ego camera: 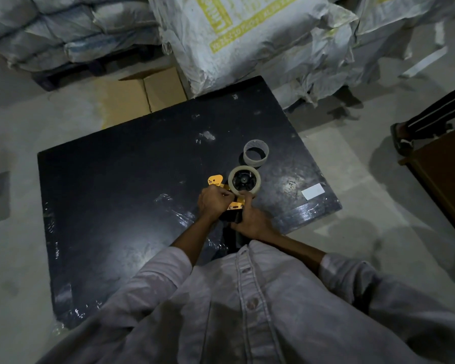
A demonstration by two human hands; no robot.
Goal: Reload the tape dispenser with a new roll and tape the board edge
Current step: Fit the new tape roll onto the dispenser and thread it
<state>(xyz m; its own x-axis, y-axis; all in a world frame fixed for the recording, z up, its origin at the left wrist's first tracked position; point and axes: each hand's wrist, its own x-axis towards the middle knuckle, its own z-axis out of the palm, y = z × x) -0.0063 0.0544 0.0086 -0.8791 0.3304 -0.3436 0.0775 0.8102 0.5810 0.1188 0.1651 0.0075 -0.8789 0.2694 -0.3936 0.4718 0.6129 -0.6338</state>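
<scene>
A large black board [132, 185] lies flat on the floor. Above its near right part I hold a yellow and black tape dispenser [217, 181] with a clear tape roll [244, 179] seated on its hub. My left hand [213, 203] is closed around the dispenser's front part, fingers pinched near the roll's edge. My right hand [251, 219] grips the black handle, thumb up against the roll. An empty cardboard tape core [256, 153] stands on the board just beyond the roll. Clear tape strips shine along the board's near right edge [304, 212].
White woven sacks [247, 43] are stacked past the board's far edge, with a flattened cardboard box [145, 95] beside them. A white label [313, 191] lies on the board's right corner. A wooden piece of furniture [441, 174] and another person's sandalled foot [401, 137] are at right.
</scene>
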